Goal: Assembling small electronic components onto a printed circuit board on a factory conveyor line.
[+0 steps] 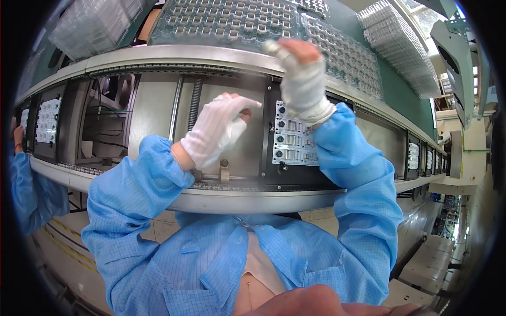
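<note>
My left hand, in a white glove with some bare fingertips, hovers over the conveyor left of a dark fixture plate. Its index finger points right, apart from the thumb, and I see nothing in it. My right hand, gloved likewise, is raised over the conveyor's far rail, near the clear trays of small metal parts. Motion smears its fingers, so whether they hold anything is unclear. Below its wrist, a silvery panel of parts with round black pieces lies on the fixture plate, its right side partly covered by my sleeve.
Stacked clear trays stand at the far left and far right. Another tray of parts lies beyond the rail. More loaded fixtures sit along the conveyor. A co-worker's blue sleeve shows at the left edge.
</note>
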A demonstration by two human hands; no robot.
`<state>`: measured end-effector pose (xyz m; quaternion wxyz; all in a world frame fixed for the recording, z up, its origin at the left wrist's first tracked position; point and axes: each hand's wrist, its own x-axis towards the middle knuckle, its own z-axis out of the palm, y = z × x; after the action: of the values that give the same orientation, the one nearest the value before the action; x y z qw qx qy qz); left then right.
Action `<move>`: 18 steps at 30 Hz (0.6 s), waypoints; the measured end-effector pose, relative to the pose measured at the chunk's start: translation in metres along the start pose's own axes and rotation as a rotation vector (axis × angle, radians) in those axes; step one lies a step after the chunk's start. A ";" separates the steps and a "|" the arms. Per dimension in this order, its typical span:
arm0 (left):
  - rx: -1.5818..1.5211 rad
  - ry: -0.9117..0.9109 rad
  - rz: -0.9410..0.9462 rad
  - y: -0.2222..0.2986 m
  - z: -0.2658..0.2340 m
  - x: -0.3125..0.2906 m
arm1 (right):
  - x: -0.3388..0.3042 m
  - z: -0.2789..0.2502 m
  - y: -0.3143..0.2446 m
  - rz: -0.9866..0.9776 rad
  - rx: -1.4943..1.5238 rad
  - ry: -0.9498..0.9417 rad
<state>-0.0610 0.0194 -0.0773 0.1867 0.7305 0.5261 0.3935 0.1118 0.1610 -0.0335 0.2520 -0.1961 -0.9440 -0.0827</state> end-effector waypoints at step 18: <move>0.217 0.096 0.305 0.032 0.045 0.014 | -0.142 -0.078 0.072 0.622 0.142 0.145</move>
<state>-0.0043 0.0267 -0.0773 0.0196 0.7980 0.4568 0.3926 0.2888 0.1601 -0.0343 0.3447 -0.4505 -0.8220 0.0507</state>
